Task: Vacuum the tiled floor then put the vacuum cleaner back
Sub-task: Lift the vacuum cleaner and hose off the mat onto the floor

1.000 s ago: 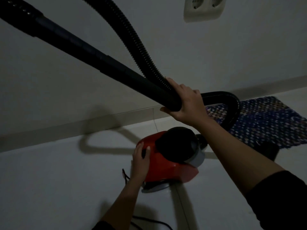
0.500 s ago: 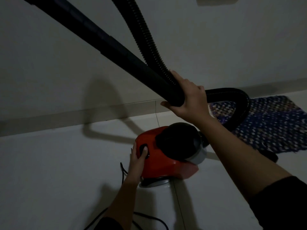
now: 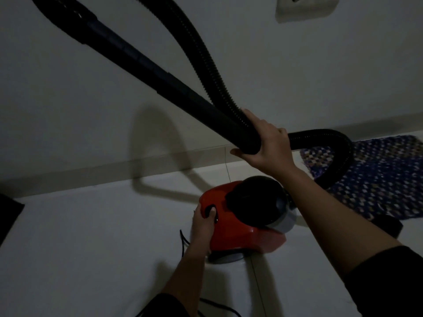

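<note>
Dim home rm: tiled floor (image 3: 96, 236), woven mat (image 3: 380, 177), wall socket (image 3: 304, 8), skirting by plain wall.

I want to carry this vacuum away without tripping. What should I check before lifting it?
1. Right hand grips the wand: ok.
2. Left hand holds the rear of the body: ok.
3. Cord stowed: not ok, it lies loose on the floor by the body.
4. Cord unplugged: cannot tell, its end is out of view.
5. Hose free of the rug: cannot tell, it loops in front of it.
6. Motor off: cannot tell.
</note>
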Demonstrator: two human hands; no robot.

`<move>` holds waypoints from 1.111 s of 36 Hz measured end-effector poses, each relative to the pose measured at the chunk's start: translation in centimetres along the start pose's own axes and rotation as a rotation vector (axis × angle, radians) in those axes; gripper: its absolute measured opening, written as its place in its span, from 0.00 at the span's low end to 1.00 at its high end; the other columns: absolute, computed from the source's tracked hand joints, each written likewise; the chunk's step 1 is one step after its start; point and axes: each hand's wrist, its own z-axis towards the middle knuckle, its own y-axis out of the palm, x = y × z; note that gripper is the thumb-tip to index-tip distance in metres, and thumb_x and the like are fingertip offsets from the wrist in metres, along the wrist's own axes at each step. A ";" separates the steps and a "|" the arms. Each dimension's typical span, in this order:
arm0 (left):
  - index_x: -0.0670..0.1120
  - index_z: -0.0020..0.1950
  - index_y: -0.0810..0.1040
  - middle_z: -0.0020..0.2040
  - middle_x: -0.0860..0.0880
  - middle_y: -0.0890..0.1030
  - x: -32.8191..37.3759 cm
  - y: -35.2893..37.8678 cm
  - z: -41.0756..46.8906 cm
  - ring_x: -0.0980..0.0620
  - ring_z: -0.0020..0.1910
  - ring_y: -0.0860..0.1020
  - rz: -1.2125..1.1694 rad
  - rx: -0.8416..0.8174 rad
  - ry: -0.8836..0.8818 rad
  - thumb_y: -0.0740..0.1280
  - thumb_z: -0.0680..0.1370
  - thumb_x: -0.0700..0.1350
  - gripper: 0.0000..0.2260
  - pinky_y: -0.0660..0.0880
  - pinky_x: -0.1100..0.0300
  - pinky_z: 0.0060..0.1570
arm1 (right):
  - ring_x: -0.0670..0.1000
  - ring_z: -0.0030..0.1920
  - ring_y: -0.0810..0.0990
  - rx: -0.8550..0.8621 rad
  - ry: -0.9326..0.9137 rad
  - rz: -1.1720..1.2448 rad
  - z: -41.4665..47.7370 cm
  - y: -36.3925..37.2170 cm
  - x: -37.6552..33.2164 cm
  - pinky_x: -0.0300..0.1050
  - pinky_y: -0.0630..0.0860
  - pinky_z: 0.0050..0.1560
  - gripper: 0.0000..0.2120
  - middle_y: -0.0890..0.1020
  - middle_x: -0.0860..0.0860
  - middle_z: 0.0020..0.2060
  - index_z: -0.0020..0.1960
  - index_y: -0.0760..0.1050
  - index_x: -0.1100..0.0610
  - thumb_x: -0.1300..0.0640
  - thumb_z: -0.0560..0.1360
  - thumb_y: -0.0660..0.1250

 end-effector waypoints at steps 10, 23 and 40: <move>0.51 0.61 0.78 0.60 0.53 0.79 13.3 -2.6 -10.0 0.57 0.62 0.74 -0.010 0.202 0.678 0.66 0.75 0.54 0.16 0.68 0.64 0.64 | 0.55 0.56 0.78 -0.095 0.046 -0.004 0.2 -0.1 -0.1 0.48 0.66 0.54 0.43 0.80 0.51 0.55 0.76 0.58 0.45 0.35 0.65 0.70; 0.45 0.52 0.83 0.48 0.47 0.83 23.1 -7.7 -6.7 0.46 0.48 0.81 1.343 0.188 1.476 0.72 0.69 0.55 0.18 0.76 0.53 0.51 | 0.51 0.56 0.78 -0.179 0.047 0.037 -1.2 0.4 -1.0 0.49 0.67 0.56 0.44 0.79 0.47 0.54 0.75 0.56 0.41 0.29 0.63 0.63; 0.57 0.60 0.77 0.53 0.53 0.83 25.3 -8.2 -8.8 0.49 0.52 0.80 1.598 -0.081 1.417 0.66 0.73 0.58 0.17 0.75 0.55 0.45 | 0.53 0.74 0.58 -0.088 -0.034 -0.027 -5.1 -0.9 -2.3 0.52 0.51 0.74 0.41 0.63 0.55 0.73 0.77 0.54 0.49 0.28 0.71 0.50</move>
